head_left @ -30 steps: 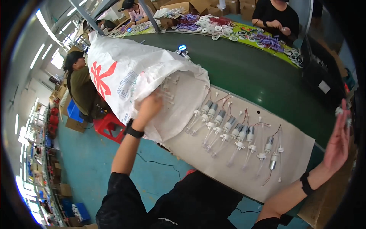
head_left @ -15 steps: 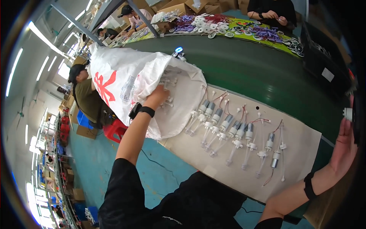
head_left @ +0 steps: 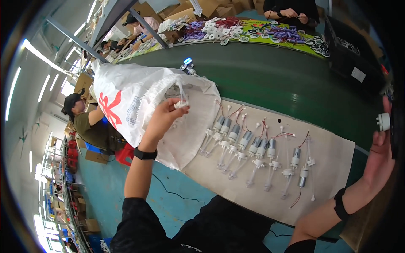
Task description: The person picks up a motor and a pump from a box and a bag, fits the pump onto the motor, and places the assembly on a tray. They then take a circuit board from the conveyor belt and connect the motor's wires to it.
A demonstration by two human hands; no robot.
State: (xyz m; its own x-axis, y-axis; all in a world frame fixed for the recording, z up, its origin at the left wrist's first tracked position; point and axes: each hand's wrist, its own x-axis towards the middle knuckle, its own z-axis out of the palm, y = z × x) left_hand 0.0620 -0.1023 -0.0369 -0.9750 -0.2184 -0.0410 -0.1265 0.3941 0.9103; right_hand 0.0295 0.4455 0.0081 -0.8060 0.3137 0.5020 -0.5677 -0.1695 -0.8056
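At the mouth of the white woven sack (head_left: 139,80), my left hand (head_left: 163,118) pinches a white plastic fitting with a clear tube (head_left: 181,102) rising from it. More white and clear pieces lie inside the sack, mostly hidden. At the far right rim, my right hand (head_left: 380,147) has its fingers closed at a round white plastic part (head_left: 383,122); the dark edge hides some of this grip. Between my hands, small silver-and-white motor pumps (head_left: 254,147) with thin red wires lie in a row on a beige board (head_left: 325,168). Clear tubes with white fittings (head_left: 257,163) lie beside them.
Beyond the board runs a green conveyor belt (head_left: 253,80). Purple cylinders (head_left: 287,36) and white discs (head_left: 221,29) cover the far table, where a co-worker's hands (head_left: 295,14) work. A black bin (head_left: 352,57) stands right; a seated person (head_left: 84,120) is left of the sack.
My left hand has come back out of the sack's mouth, now with the white fitting and clear tube in its fingers. The view has shifted slightly; my right hand stays at the right edge.
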